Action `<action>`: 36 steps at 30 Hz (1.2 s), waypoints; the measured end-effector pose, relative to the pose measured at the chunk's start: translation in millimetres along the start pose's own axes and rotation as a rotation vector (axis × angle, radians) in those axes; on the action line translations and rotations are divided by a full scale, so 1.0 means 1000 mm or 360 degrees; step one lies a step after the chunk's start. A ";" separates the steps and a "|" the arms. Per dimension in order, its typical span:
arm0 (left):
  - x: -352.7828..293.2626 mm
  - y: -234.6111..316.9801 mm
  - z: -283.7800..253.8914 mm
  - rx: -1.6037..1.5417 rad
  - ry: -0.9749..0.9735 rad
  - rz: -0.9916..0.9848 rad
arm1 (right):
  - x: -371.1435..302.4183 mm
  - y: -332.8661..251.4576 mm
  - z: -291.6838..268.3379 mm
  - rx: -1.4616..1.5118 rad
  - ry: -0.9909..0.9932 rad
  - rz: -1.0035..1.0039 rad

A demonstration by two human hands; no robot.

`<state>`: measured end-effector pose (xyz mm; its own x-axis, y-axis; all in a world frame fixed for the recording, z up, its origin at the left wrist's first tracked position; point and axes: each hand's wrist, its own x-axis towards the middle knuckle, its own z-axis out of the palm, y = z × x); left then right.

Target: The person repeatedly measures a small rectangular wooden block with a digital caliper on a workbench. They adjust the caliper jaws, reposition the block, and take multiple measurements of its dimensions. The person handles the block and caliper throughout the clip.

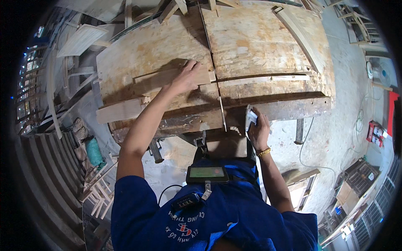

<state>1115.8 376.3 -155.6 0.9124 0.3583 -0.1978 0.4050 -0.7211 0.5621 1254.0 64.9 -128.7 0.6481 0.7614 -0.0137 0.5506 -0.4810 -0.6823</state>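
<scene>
in the head view, the left hand (187, 78) lies across a flat board (153, 80), its bent fingers grasping the width, though the fingertips are mostly hidden. the board rests toward the near side of the worktable (259, 46), left of its dark seam; the hold seems meant to steady it, with its right end kept close to the seam. the right hand (260, 130) is closed around a pale grey tool (250, 118) just off the table's near edge, apart from the board, perhaps so that it stays within reach; its exact kind i cannot tell.

the board is straight and light brown, with a smooth-looking face. the plywood top is blotched tan and orange, and its near rail (289, 108) is thicker, darker and scuffed. a slim pale strip (268, 79) lies right of the seam, roughly in line with the board. a second plank (120, 111) sits at the near left corner, and a long squared timber (299, 39) slants across the far right, likely set aside to leave the middle free.
</scene>
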 end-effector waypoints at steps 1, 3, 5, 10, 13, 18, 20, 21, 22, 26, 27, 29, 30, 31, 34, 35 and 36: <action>0.003 0.003 -0.001 0.0029 -0.0037 -0.0033 | 0.000 -0.002 0.002 -0.0050 -0.0020 -0.0047; 0.007 0.005 -0.003 0.0083 -0.0107 -0.0105 | 0.002 -0.004 0.006 -0.0199 -0.0037 -0.0046; 0.008 0.005 -0.003 0.0037 -0.0134 -0.0158 | 0.003 -0.005 0.005 -0.0156 -0.0036 -0.0042; 0.009 0.002 -0.001 -0.0001 -0.0196 -0.0247 | 0.003 -0.004 0.008 -0.0159 0.0003 -0.0081; 0.012 0.004 -0.002 0.0006 -0.0217 -0.0262 | 0.003 0.001 0.010 -0.0156 0.0038 -0.0128; 0.013 0.001 0.000 0.0040 -0.0262 -0.0284 | 0.002 0.002 0.011 -0.0137 0.0028 -0.0108; 0.012 -0.005 0.003 0.0025 -0.0213 -0.0259 | 0.002 0.001 0.011 -0.0130 0.0037 -0.0125; 0.014 -0.005 0.004 0.0014 -0.0197 -0.0242 | 0.002 0.001 0.011 -0.0130 0.0041 -0.0125; 0.013 -0.004 0.006 0.0056 -0.0117 -0.0202 | 0.002 0.001 0.010 -0.0129 0.0029 -0.0114; 0.010 -0.004 0.011 0.0123 0.0110 -0.0062 | 0.002 0.004 0.011 -0.0140 0.0016 -0.0116; 0.011 -0.001 0.009 0.0112 0.0140 -0.0026 | 0.002 0.005 0.012 -0.0149 0.0024 -0.0122; 0.015 0.002 0.004 0.0016 -0.0115 -0.0207 | 0.002 0.005 0.013 -0.0142 0.0042 -0.0128; 0.015 0.000 0.003 -0.0030 -0.0236 -0.0304 | 0.003 0.005 0.013 -0.0134 0.0047 -0.0141; 0.014 -0.001 0.004 -0.0010 -0.0236 -0.0291 | 0.003 0.004 0.012 -0.0145 0.0035 -0.0135; 0.014 -0.004 0.002 0.0008 -0.0254 -0.0280 | 0.004 0.001 0.011 -0.0168 0.0014 -0.0110; 0.014 -0.003 0.002 -0.0016 -0.0273 -0.0300 | 0.005 0.000 0.012 -0.0167 0.0013 -0.0099; 0.015 0.000 0.002 -0.0043 -0.0299 -0.0316 | 0.004 0.000 0.012 -0.0170 0.0012 -0.0079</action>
<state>1129.4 380.5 -160.4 0.8111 0.3733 -0.4503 0.5779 -0.6306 0.5181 1250.6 73.3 -137.1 0.6224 0.7823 0.0243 0.6350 -0.4865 -0.6001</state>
